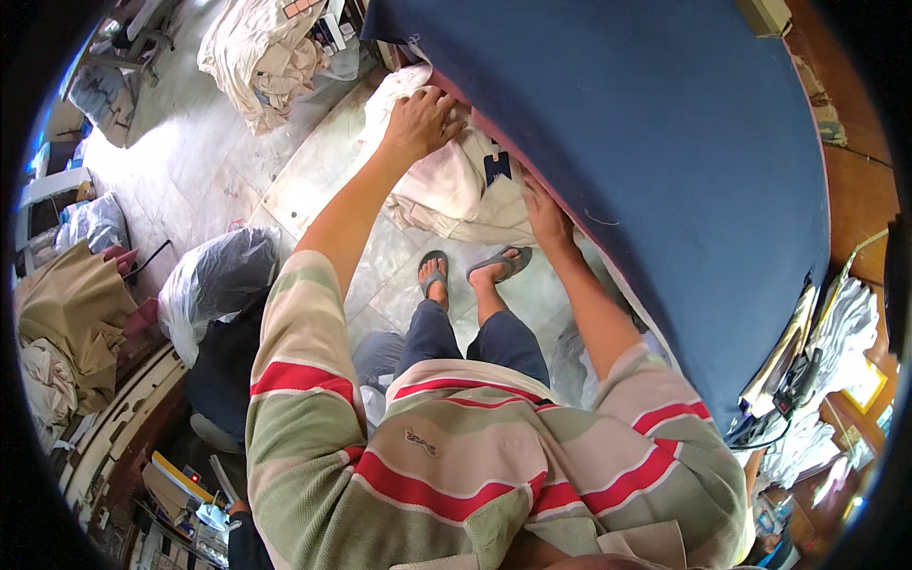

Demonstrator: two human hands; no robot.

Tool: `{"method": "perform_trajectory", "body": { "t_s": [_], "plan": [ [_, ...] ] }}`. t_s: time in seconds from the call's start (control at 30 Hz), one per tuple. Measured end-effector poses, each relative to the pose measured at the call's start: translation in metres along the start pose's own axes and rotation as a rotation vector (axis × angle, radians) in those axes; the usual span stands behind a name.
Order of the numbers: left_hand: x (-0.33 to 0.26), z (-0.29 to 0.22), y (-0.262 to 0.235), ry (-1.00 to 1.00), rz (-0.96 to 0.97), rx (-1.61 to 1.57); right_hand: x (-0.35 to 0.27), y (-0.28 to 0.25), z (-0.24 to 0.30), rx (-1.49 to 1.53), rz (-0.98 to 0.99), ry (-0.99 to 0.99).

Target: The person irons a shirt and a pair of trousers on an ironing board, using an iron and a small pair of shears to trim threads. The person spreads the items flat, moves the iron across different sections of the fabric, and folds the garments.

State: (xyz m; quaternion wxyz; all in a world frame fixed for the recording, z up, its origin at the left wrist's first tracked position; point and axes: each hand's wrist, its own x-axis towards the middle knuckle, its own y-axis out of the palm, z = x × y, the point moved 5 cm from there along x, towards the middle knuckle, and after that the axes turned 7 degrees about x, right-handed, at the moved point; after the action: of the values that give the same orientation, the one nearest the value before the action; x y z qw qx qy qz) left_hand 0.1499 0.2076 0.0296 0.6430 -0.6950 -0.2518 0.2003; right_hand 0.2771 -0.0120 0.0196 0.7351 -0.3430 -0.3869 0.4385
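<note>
Bare-handed work at a table edge, seen from above. A cream cloth (448,186), loosely bunched, is beside the left edge of a blue-covered table (665,142), ahead of the person's feet; 1 dark rectangular tag (497,168) shows on it, between the 2 hands. The left hand (421,123) lies over the far part of the cloth, back upward, its fingers bent; whether they are clamped on the fabric cannot be told. The right hand (548,211) is at the near part, close against the table edge; its fingertips are partly hidden, so their closure likewise cannot be told. A pink strip (499,135) borders the blue cover. Below, 2 grey sandals (434,273) stand on a pale tiled floor (323,176). Upper left: a heap of cream fabric (256,66). Left: a translucent plastic bag (218,275) and, farther out, draped tan cloth (76,313). Right: stacked white material (845,328) beyond the table.
</note>
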Motion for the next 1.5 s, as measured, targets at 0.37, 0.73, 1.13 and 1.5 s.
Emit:
{"method": "perform_trajectory", "body": {
  "t_s": [0.37,0.73,1.13,1.5],
  "plan": [
    [-0.059,0.000,-0.054,0.051,-0.044,0.249,-0.038,-0.025,0.001,0.027,0.281,0.297],
    [-0.193,-0.002,-0.394,-0.507,-1.130,-0.135,0.026,-0.439,0.240,0.436,-0.013,-0.412],
    [0.131,-0.304,-0.537,0.506,-0.808,-0.109,-0.015,-0.477,0.124,1.079,-0.345,0.091],
    [0.161,-0.456,-0.232,0.657,-0.158,-0.222,-0.143,-0.526,-0.239,-0.074,-0.558,0.562]
  ]
}}
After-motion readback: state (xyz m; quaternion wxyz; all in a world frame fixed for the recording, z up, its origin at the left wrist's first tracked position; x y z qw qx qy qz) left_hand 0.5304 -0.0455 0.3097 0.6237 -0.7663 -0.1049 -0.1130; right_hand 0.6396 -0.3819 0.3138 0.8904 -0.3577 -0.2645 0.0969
